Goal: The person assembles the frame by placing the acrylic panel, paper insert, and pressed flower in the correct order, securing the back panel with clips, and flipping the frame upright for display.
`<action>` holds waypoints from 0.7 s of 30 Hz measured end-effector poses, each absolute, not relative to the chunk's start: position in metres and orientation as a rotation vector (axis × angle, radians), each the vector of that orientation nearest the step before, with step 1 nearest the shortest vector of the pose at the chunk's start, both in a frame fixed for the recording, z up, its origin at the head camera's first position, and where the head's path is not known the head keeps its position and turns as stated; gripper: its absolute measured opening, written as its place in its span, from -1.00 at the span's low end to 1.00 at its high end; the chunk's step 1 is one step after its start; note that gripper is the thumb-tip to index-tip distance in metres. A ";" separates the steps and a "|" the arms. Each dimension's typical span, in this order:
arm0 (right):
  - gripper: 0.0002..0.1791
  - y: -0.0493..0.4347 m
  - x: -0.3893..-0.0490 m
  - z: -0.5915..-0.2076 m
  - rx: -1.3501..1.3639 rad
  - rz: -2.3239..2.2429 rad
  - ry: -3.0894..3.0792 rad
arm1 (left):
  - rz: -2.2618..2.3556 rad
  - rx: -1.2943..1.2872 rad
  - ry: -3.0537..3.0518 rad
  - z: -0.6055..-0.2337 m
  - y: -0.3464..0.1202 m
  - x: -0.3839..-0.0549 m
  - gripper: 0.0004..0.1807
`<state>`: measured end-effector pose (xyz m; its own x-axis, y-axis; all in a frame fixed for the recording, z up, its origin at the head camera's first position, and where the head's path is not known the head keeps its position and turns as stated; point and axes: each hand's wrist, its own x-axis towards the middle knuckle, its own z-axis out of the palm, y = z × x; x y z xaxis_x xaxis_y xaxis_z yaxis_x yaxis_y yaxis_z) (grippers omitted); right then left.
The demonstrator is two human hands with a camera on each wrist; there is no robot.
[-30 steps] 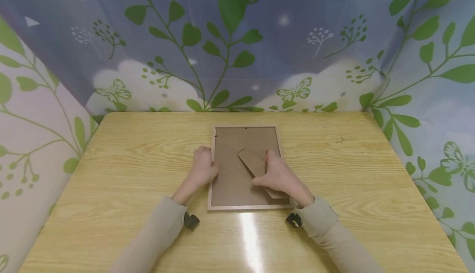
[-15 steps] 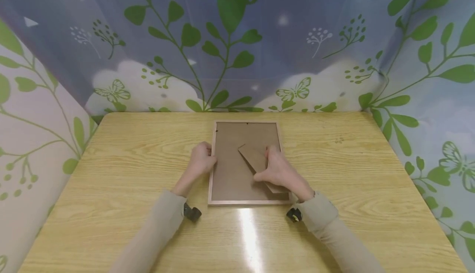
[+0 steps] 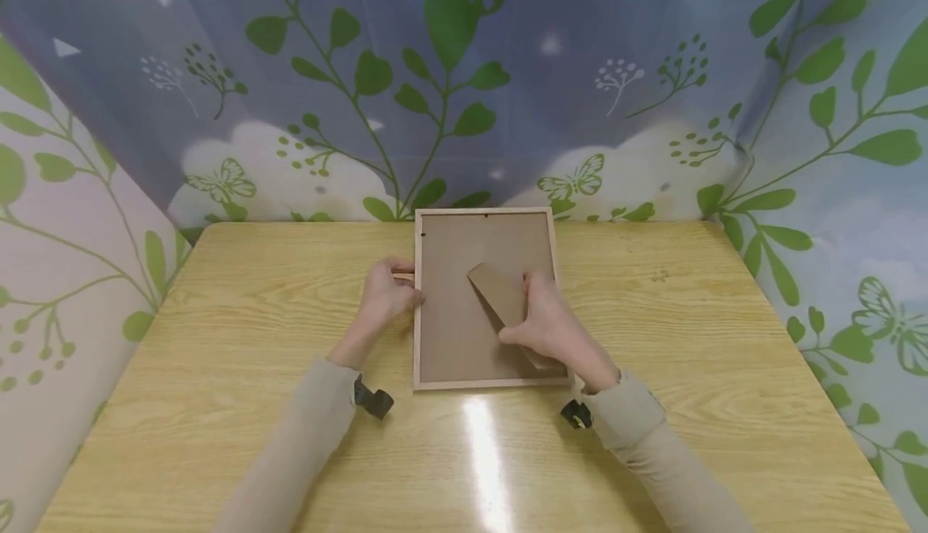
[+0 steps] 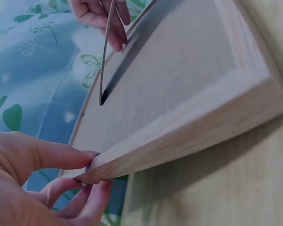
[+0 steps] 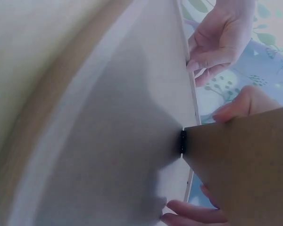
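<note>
A picture frame (image 3: 464, 332) with a light wood border and brown backing faces me back side up. It is tilted, its far edge raised above the table. A brown easel stand (image 3: 500, 295) folds out from the backing on a small black hinge (image 5: 183, 141). My left hand (image 3: 386, 291) pinches the left border, thumb on the back side and fingers beneath, as the left wrist view shows. My right hand (image 3: 551, 328) grips the stand across its width, thumb on one edge and fingers on the other. The picture side is hidden.
The frame is over a wood-grain table (image 3: 290, 291). Behind and beside it hang printed cloth walls (image 3: 478, 114) with leaves and butterflies. A black strap device (image 3: 374, 400) sits at the left wrist, another (image 3: 577, 414) at the right.
The frame has moved away from me, and its far edge has risen over the table's back edge. Both hands have moved with it, keeping their holds.
</note>
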<state>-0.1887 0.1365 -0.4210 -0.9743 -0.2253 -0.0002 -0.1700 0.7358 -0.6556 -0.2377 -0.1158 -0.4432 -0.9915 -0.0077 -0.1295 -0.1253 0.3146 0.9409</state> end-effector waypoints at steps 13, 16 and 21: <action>-0.29 0.138 -0.186 -0.389 -0.327 -1.143 2.966 | 1.958 -0.052 2.571 -0.406 -0.111 -0.247 -0.48; -0.28 0.139 -0.187 -0.385 -0.441 -1.161 3.014 | 1.972 -0.036 2.612 -0.399 -0.110 -0.248 -0.50; -0.10 0.138 -0.188 -0.379 -0.552 -1.153 3.069 | 2.017 -0.011 2.655 -0.392 -0.106 -0.250 -0.53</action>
<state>-0.1878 0.1380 -0.3790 -0.9286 -0.2411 0.2823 -0.3673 0.7066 -0.6048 -0.2499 -0.1062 -0.3925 -0.9815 -0.1210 0.1487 0.1108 0.2748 0.9551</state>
